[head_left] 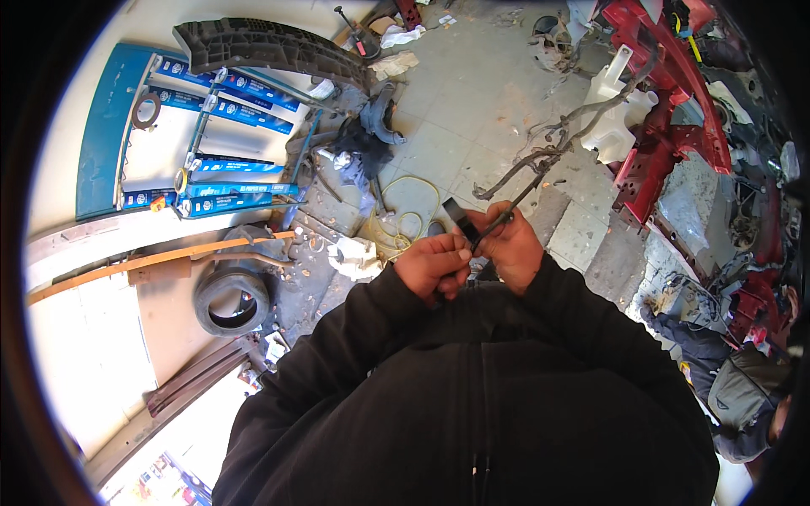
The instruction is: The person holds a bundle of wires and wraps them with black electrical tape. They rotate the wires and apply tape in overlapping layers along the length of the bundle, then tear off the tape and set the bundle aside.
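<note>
A dark wiring harness (540, 173) runs from my hands up and right toward a red car body frame (675, 93), with a few branches hanging loose. My right hand (516, 250) is closed round its near end, thumb and fingers pinching it. Just left of that, my left hand (435, 263) has its fingers curled and pinched at the same spot, against the harness. A black band that looks like a roll of tape (460, 218) stands up between the two hands, seen nearly edge-on. Which fingers bear it is hidden.
A white plastic tank (609, 110) sits by the red frame. On the left are a rack of blue boxes (245, 114), a black bumper piece (270, 46) and a tire (232, 301). A yellow hose (411, 179) lies on the tiled floor. Another person (747, 392) is at lower right.
</note>
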Demonstrator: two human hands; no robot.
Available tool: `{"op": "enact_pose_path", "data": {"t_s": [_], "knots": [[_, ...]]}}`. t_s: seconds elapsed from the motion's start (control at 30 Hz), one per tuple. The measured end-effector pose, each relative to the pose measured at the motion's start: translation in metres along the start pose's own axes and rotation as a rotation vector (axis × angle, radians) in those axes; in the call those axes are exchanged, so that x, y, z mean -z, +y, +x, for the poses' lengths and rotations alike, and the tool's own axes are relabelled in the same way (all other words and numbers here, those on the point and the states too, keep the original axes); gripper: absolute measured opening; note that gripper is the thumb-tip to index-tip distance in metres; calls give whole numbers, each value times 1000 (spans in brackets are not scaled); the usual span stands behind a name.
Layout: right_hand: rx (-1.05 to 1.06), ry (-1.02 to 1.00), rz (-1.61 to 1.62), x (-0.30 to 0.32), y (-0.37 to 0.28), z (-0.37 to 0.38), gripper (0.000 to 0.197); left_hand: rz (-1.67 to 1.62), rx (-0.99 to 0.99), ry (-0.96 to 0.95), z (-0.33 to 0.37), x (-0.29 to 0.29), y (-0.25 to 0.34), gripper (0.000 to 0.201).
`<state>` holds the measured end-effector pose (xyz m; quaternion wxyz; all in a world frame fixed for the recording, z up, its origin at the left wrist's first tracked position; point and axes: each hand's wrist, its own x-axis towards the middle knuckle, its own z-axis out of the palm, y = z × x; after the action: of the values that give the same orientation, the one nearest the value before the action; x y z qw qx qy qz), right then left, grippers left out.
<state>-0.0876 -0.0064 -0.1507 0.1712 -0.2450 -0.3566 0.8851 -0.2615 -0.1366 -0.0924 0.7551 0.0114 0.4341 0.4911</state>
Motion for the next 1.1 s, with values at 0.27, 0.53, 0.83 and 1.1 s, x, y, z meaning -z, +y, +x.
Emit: {"op": "enact_pose_path", "data": {"t_s": [0.27,0.53,0.83,1.1], "knots": [[-233,324,-68,4,-40,-28,31,751,-622,187,11,-7,-17,26],[-380,376,-201,-12,-57,-54,50,1369,-893,206,6,-17,-6,33],[-413,136,-153,6,-28,-42,33,1333,-728,292,12,-26,-7,14],[-273,111,-206,7,-10,-39,33,922,-483,215,16,-11,-21,23]]}}
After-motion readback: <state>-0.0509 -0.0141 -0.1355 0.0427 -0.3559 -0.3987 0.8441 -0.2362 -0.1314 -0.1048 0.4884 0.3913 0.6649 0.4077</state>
